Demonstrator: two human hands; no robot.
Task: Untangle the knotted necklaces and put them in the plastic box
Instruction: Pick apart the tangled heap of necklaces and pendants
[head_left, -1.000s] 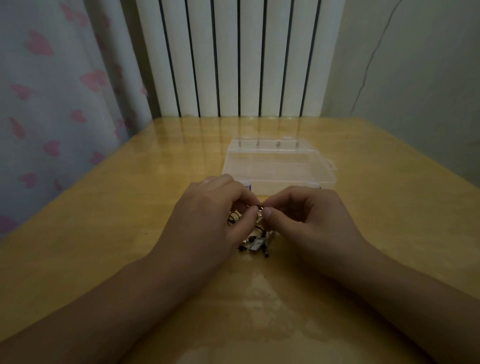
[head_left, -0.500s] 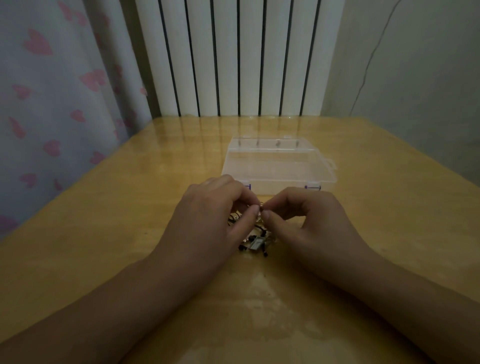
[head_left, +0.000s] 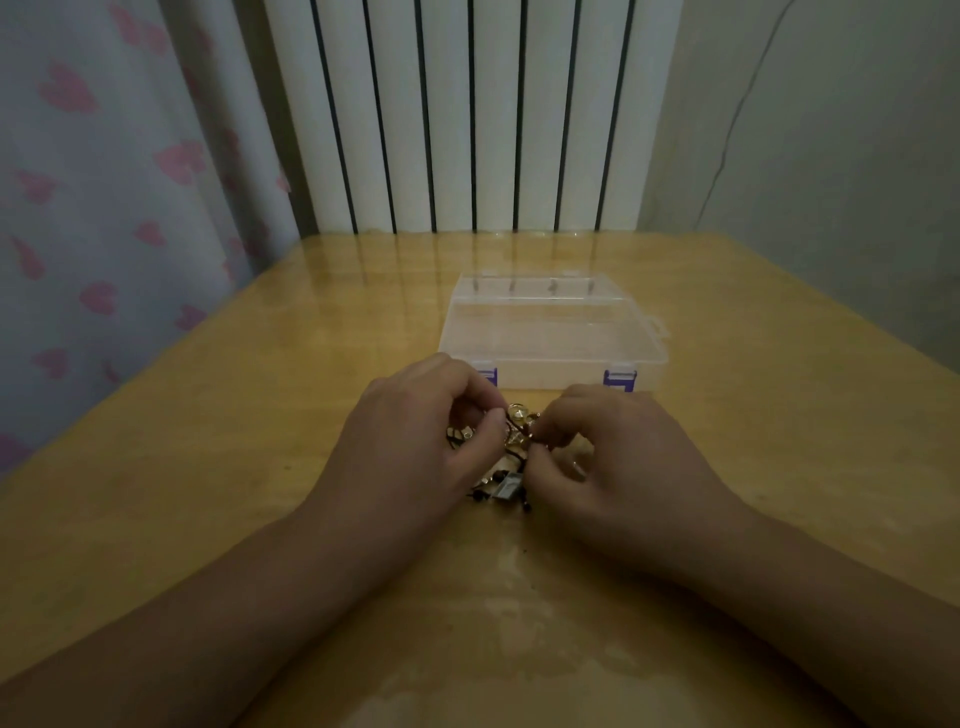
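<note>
Gold-and-black knotted necklaces (head_left: 511, 462) lie bunched on the glossy wooden worktop (head_left: 208, 441), pinched between left hand (head_left: 415, 441) and right hand (head_left: 618, 462). Just beyond sits the closed clear plastic box (head_left: 553, 338); a white radiator (head_left: 467, 114) and heart-print curtain (head_left: 104, 182) stand behind.

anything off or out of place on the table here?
Only the necklaces: a knotted clump on the table between the left hand and right hand, both pinching at it. The box sits square behind them, lid apparently closed, purple latches facing the person. No spill or damage visible; lighting is dim.
</note>
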